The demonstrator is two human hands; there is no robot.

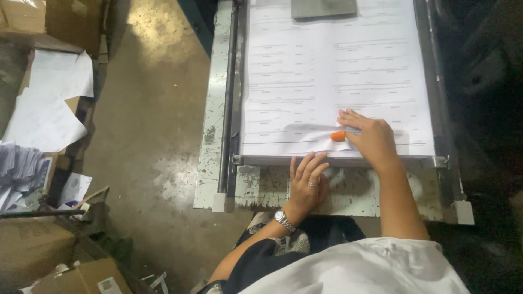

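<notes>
A thick stack of printed white sheets (332, 76) lies on a worn metal table (212, 141). My right hand (370, 139) rests on the near edge of the stack, fingers spread flat, with an orange finger cap (338, 136) on the thumb; it lifts the corner of the top sheets slightly. My left hand (308, 182), with a ring and a wristwatch, lies flat on the table's front ledge just below the stack's edge, fingers touching the metal strip (261, 160).
A grey metal block (322, 8) weighs down the far end of the stack. To the left are a concrete floor (147, 136), cardboard boxes (32, 247), loose white paper (49, 103) and bundled sheets (19, 169). Dark machinery stands at right.
</notes>
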